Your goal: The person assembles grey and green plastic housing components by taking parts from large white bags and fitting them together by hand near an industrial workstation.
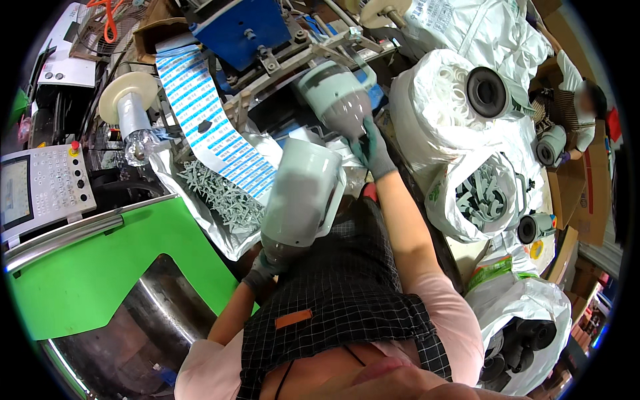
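My left hand, in a grey glove, is closed around the narrow end of a pale green jug-shaped plastic housing. This housing has a side handle and lies in front of my apron, its wide end pointing away from me. My gloved right hand grips the narrow, greyish end of a similar housing with a handle. That one is held farther off, tilted beside the metal frame of a bench machine. Some fingers of both hands are hidden.
A printed blue-and-white label strip hangs over a bag of small grey-green parts. The green machine cover and control panel stand left. White bags of rings and clips stand right. A co-worker's sleeve shows beyond.
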Motion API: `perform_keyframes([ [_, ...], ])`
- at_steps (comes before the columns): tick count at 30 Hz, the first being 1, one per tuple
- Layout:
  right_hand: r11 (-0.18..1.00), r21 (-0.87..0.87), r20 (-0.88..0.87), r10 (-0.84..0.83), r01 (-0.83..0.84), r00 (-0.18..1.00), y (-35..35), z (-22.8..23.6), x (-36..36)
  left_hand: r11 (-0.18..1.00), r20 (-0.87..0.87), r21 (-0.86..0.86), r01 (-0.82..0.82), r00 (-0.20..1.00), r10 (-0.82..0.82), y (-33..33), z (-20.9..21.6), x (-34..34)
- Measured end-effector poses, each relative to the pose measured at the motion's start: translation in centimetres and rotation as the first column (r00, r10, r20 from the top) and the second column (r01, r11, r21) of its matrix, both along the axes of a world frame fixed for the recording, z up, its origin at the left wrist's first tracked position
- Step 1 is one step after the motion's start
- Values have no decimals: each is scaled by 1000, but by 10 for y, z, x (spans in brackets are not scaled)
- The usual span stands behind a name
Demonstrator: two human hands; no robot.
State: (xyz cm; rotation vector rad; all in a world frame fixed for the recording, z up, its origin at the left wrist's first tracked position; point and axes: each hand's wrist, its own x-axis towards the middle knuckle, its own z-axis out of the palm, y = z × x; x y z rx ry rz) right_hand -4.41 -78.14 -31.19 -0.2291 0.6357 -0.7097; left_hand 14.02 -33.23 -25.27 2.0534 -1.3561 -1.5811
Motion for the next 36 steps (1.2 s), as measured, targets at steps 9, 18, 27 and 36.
perform_keyframes([
  [9, 994, -111, -438, -61, 13, 897, -40, -14, 66, 981, 371, -145, -130, 912, 175, -65, 102, -23],
  [18, 364, -844, -510, -315, -395, 800, 150, 170, -93, 809, 346, -545, 220, 938, -22, -221, 120, -81],
  [27, 446, -818, -539, -815, -364, 211, 181, 214, -283, 856, -367, -514, 59, 887, -281, -331, 114, -266],
  [36, 599, -729, -647, -762, -332, 45, 240, 204, -457, 871, -406, 282, -402, 773, 488, -473, -115, -534],
])
